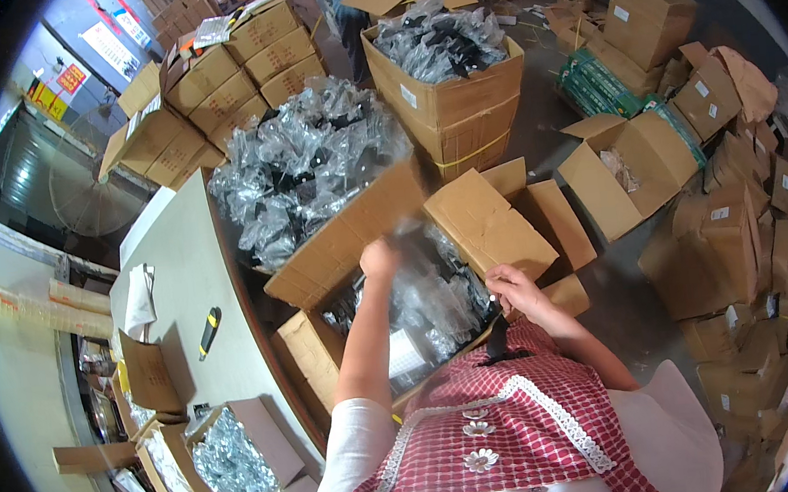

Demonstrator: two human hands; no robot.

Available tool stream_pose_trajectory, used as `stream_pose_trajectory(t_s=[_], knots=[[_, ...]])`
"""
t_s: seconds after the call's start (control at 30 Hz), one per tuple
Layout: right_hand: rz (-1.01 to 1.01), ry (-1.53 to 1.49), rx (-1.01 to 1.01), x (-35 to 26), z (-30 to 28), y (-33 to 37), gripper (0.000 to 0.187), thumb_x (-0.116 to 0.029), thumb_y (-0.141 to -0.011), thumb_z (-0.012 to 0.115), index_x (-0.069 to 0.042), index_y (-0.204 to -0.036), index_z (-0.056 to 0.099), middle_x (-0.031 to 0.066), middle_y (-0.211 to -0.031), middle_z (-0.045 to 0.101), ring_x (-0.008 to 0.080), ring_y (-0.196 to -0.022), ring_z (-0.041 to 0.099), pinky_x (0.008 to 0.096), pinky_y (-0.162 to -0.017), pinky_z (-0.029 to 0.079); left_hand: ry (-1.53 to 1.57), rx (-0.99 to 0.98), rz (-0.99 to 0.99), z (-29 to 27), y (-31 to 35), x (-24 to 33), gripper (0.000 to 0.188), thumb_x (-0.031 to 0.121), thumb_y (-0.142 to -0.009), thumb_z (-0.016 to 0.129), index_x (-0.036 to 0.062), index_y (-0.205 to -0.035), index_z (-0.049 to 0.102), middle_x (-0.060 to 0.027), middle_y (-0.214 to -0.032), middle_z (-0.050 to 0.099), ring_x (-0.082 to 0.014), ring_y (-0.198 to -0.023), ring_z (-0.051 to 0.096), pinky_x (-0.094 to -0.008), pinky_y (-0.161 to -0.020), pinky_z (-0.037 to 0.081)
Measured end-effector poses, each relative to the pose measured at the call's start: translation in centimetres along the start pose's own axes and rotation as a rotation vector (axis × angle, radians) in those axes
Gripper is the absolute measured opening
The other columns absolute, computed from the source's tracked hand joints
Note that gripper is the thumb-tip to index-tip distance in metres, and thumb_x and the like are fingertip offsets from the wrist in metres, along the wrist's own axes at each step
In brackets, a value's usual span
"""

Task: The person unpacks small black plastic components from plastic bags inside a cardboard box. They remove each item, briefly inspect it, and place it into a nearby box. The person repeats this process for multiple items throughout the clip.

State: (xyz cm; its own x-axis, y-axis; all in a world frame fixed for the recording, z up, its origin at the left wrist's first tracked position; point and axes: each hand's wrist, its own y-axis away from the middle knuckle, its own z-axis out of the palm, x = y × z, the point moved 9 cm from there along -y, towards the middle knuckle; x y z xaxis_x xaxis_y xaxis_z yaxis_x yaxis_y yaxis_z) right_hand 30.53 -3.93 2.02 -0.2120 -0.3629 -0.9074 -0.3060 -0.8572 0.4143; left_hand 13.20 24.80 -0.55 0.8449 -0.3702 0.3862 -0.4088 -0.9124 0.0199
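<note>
An open cardboard box (307, 349) stands right in front of me, filled with clear plastic bags (435, 285) that have dark parts inside. Over its far left side, my left hand (379, 258) is closed, fingers partly smeared by motion, on what looks like a clear plastic bag hanging into the box. My right hand (515, 290) is at the box's near right corner, thumb and fingers pinched together on a black piece (498, 338) that hangs down against my checked apron. A small white spot shows at its fingertips. A white printed sheet or box (405, 353) lies among the bags.
On the left, a pale table (182, 283) carries a yellow-and-black utility knife (209, 332). Beyond my box rises a heap of bagged parts (302, 160). A tall full carton (449, 129), an open carton (631, 174) and flattened cardboard (751, 252) stand to the right. Another person (350, 15) is at the back.
</note>
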Motion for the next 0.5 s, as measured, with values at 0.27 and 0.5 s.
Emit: stream_pose_trajectory(t_s=[0.27,0.5], knots=[[-0.024,0.065,-0.039,-2.4,-1.4,0.3,0.028,-0.029,-0.101,0.063,-0.006,-0.116,0.065,-0.0023,-0.079,0.057,0.0056,-0.057,0.052,0.0207,-0.048,0.04,1.132,-0.298,-0.229,0.0,4.3,4.5,0.023,0.022,-0.083,0.078,0.0009,-0.09,0.074,-0.005,-0.08,0.069,-0.0141,-0.067,0.057,-0.0339,-0.062,0.046],[-0.178,0.134,-0.038,-10.7,0.2,-0.1,0.034,-0.039,-0.104,0.058,-0.009,-0.119,0.067,-0.0052,-0.069,0.053,0.0021,-0.055,0.046,0.0176,-0.046,0.034,1.112,-0.249,-0.175,-7.4,10.7,8.5,0.017,0.018,-0.085,0.081,0.0055,-0.08,0.071,0.0024,-0.071,0.062,-0.0087,-0.062,0.051,-0.0276,-0.056,0.039]])
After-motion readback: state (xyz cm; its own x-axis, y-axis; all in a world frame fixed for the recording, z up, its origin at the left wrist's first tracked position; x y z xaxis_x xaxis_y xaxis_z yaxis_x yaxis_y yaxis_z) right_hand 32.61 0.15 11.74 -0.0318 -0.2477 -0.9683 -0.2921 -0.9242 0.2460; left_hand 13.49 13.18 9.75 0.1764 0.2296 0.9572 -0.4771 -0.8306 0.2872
